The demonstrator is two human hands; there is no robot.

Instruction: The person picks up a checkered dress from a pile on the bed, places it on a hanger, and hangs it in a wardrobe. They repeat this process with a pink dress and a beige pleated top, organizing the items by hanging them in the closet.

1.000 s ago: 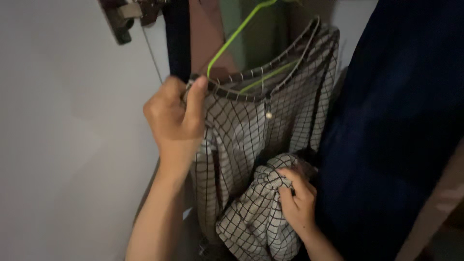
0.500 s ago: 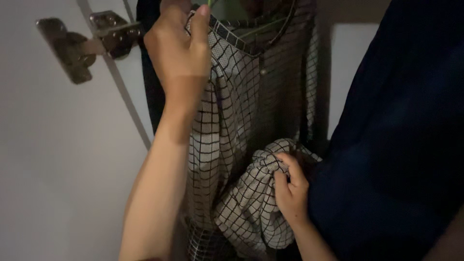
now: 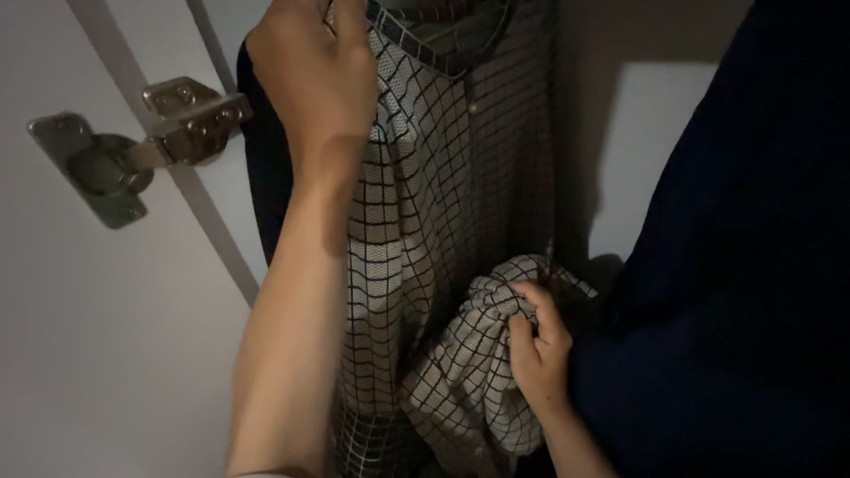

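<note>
Two hands grip checked shirt (image 3: 443, 204): left hand (image 3: 310, 80) clenched on collar above, right hand (image 3: 536, 350) bunching hem below

The left hand (image 3: 310, 75) is raised high, fingers closed on the collar edge of a checked garment (image 3: 425, 204) that hangs down below it. Lower and to the right, the right hand (image 3: 538, 350) clutches a bunched fold of the same cloth. Left of the raised hand sits a metal door hinge (image 3: 133, 150) (on a white panel); right of the lower hand hangs dark blue fabric (image 3: 735, 265).

Home wardrobe — door hinge (image 3: 133, 146), hanging checked garment (image 3: 425, 177)
</note>
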